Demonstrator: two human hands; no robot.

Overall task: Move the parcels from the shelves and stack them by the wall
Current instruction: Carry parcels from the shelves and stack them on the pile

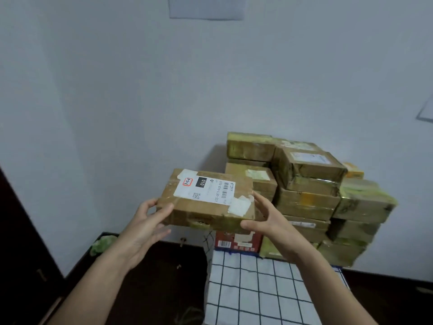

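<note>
Left hand: my thumb and fingers clamp one end of the cardboard parcel.
Right hand: my straight, spread fingers press its other end.
Parcel stack: just beyond my right hand, against the wall.

place: parcel storage room | evidence: taped, labelled parcels stacked against bare white wall

Pretty much all you can see of this person is two slim forearms, bare the whole way up with skin from elbow to wrist, plus a bare left hand and right hand.
</note>
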